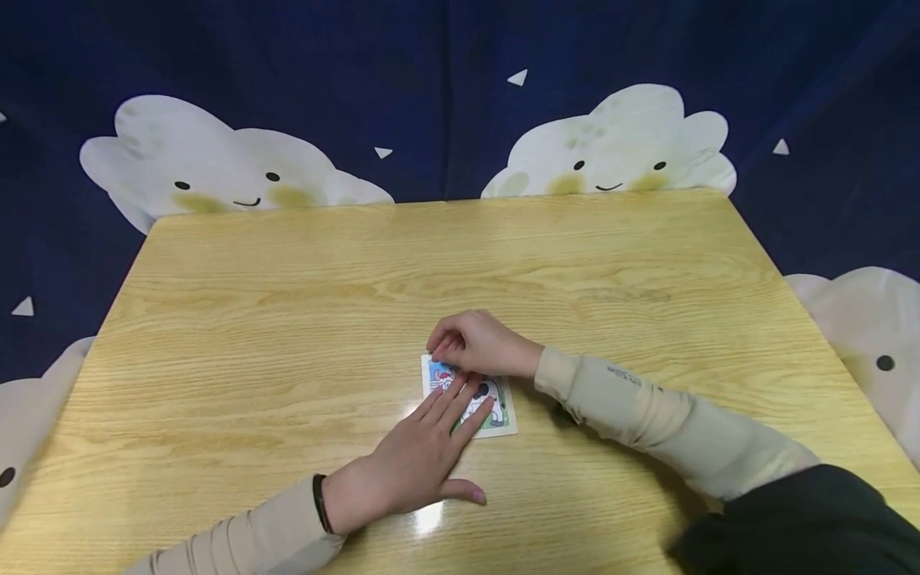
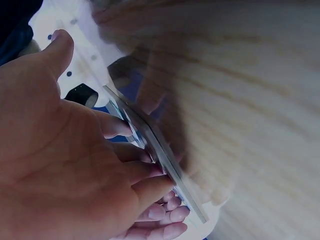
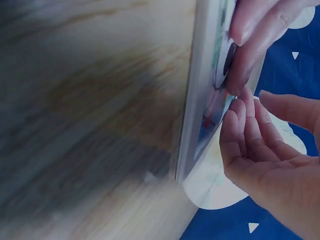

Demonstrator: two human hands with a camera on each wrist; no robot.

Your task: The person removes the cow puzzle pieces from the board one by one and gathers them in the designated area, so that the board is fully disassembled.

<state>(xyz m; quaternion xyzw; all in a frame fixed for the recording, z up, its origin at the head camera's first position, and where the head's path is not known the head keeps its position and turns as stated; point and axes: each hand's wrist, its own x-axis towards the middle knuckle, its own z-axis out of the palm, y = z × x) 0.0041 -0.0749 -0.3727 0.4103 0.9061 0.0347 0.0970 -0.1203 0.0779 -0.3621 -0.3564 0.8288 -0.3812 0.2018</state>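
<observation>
A small, thin picture board (image 1: 511, 415) with a white border and a cartoon cow lies on the table. My left hand (image 1: 419, 463) reaches over it from the front left, its fingers spread across the picture and its thumb out to the side. At the far edge, my right hand (image 1: 480, 343) has loosely bent fingers against the board's far left corner. In the right wrist view, those fingertips (image 3: 231, 122) meet the picture, while the thumb stands apart from them. The left wrist view shows the board's thin side edge (image 2: 172, 170). Much of the cow is hidden beneath the hands.
The board sits toward the near middle of a light wood table (image 1: 273, 319). Behind the table hangs a dark blue cloth (image 1: 431, 72) with smiling clouds and small white triangles. A dark sleeve (image 1: 798, 527) shows at the lower right.
</observation>
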